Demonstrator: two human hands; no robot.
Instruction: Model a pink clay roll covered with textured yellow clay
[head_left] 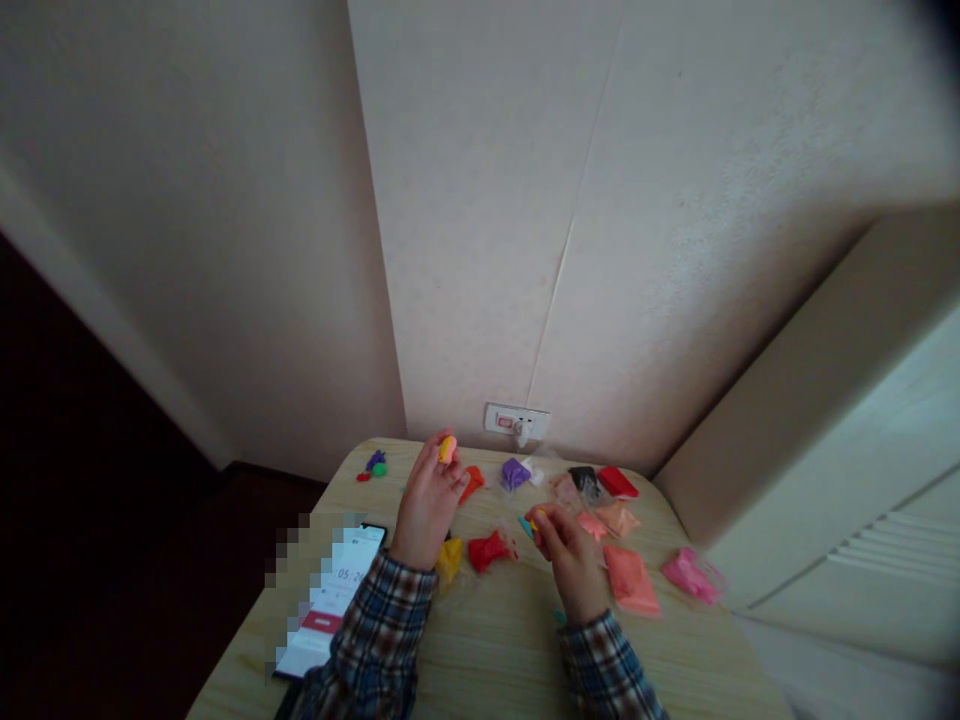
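Observation:
My left hand [429, 505] is raised over the far part of the table, its fingers closed on a small pink and yellow clay piece [448, 450]. Lower and to the right, my right hand [568, 550] pinches a small teal and yellow piece [529, 526]; its exact kind is too small to make out. Between the two hands lies a packet of red clay [489, 550]. A yellow clay packet [449, 562] sits beside my left wrist, and an orange clay packet [471, 484] is partly hidden behind my left fingers.
A phone [341, 590] showing a timer lies at the left. Small purple, green and red clay bits [378, 469] sit at the far left. Purple clay [514, 473], a coral packet [631, 580] and pink clay [691, 575] lie to the right. A wall socket [517, 421] holds a plug behind the table.

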